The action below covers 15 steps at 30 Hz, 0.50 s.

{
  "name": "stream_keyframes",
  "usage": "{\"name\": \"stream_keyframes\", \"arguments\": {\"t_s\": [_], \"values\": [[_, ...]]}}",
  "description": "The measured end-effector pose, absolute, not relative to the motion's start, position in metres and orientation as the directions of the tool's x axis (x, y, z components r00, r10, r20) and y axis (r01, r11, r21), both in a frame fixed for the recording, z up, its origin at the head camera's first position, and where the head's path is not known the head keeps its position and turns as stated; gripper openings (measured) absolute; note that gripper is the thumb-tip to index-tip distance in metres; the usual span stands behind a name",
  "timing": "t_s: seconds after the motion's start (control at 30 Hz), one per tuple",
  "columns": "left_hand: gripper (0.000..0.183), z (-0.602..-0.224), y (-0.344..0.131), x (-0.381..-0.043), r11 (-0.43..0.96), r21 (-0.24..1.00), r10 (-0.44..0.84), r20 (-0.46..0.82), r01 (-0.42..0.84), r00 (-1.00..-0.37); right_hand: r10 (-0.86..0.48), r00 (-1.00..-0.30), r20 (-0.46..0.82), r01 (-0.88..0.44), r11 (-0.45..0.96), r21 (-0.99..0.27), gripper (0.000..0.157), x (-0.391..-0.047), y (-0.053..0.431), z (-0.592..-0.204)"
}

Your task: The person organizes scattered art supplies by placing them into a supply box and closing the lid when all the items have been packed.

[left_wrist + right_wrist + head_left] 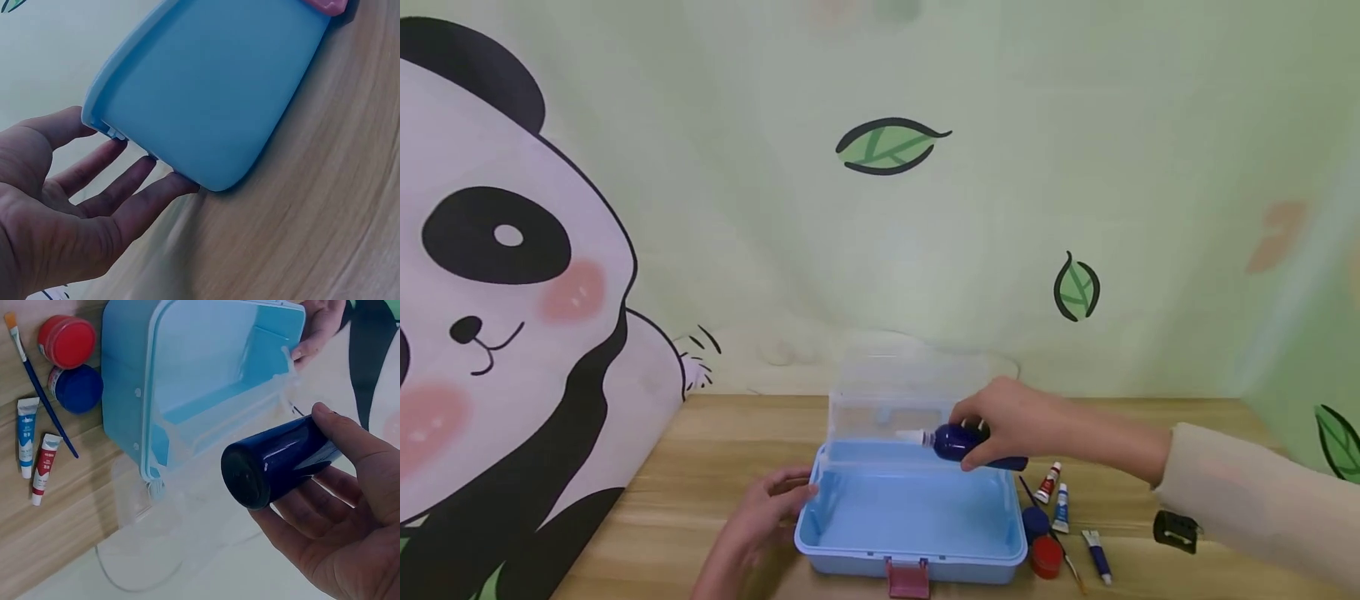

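Observation:
My right hand point(1000, 421) grips a glossy dark blue bottle point(952, 442) by its body, thumb on one side and fingers on the other. The bottle lies tilted almost flat in the air, its white pointed nozzle point(912, 436) facing left, over the back of a light blue plastic box point(917, 508). A clear lid point(887, 392) stands raised behind that box, and a pink latch point(907, 577) sits at its front. On the box's left end, my left hand point(75, 200) touches the outside with spread fingertips, its thumb at the rim. The box's inside shows bare blue plastic.
Right of the box stand a red paint jar point(1047, 557) and a blue paint jar point(1036, 522). A paintbrush point(40, 387) lies beside them, with red point(1048, 483), blue point(1061, 508) and dark blue point(1097, 557) paint tubes. A black object point(1177, 532) shows under the right sleeve.

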<state>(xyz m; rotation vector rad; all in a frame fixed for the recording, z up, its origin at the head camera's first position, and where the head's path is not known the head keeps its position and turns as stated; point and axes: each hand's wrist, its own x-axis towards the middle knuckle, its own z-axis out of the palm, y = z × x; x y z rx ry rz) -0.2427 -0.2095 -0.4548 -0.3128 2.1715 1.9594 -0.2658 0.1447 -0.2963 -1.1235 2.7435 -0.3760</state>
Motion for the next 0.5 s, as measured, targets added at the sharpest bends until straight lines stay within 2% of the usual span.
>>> {"name": "stream_keyframes", "arguments": {"t_s": [0.13,0.3,0.5], "values": [[0.054,-0.455,-0.205,-0.247,0.115,0.946,-0.029,-0.302,-0.303,-0.953,-0.714,-0.698,-0.054,-0.682,0.686,-0.253,0.045,-0.265,0.139,-0.293],[0.054,-0.457,-0.202,-0.249,0.111,0.941,-0.011,-0.322,-0.321,-0.947,-0.668,-0.731,-0.139,-0.638,0.742,-0.206,0.045,-0.260,0.127,-0.292],[0.054,-0.460,-0.206,-0.247,0.122,0.934,-0.016,-0.337,-0.336,-0.941,-0.686,-0.707,-0.172,-0.670,0.727,-0.149,0.042,-0.258,0.114,-0.292]]}}
